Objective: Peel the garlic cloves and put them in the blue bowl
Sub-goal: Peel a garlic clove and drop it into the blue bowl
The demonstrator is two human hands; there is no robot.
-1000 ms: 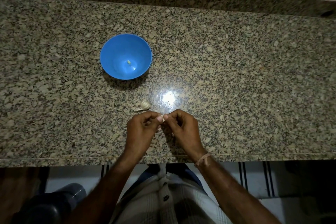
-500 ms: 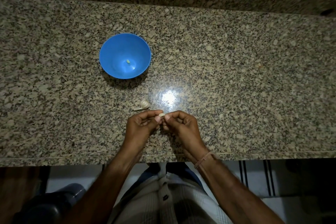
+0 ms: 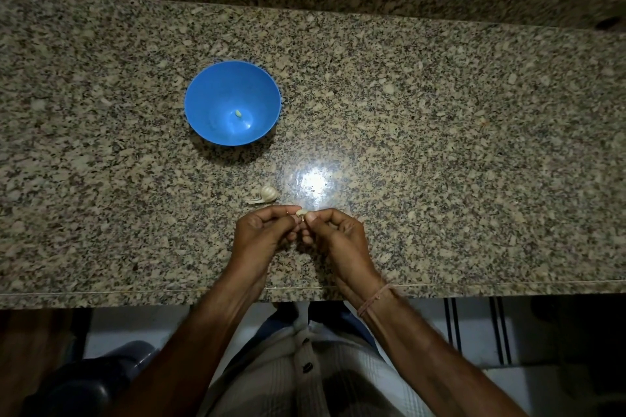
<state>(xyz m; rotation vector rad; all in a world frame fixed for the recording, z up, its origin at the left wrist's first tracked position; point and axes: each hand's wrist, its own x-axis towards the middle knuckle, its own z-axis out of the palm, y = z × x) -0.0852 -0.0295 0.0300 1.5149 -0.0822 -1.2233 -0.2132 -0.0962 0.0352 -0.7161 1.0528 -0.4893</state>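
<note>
clove (image 3: 300,213): pinched between both hands' thumb tips + fingertips, low over the counter (image 3: 440,145), near-centre. Pale end showed more than 1 s ago, when the thumbs mostly hid it.
L hand (image 3: 262,234): fingers curled, gripped the clove from the left; barely shifted.
R hand (image 3: 335,234): fingers curled, gripped it from the right, thumb on top.
meaning: prob. mid-peel; couldn't tell if the skin was off, too small.
blue bowl (image 3: 216,105): far-left of the hands, well apart, same spot; 1 peeled clove (image 3: 238,113) inside.
spare garlic (image 3: 269,194): on the counter just far of L hand, skin scrap (image 3: 255,201) beside it, unmoved.
edges: counter's near edge ran under the wrists; a dropped clove could roll off.
room: only the spare garlic lay between the hands and the bowl.
</note>
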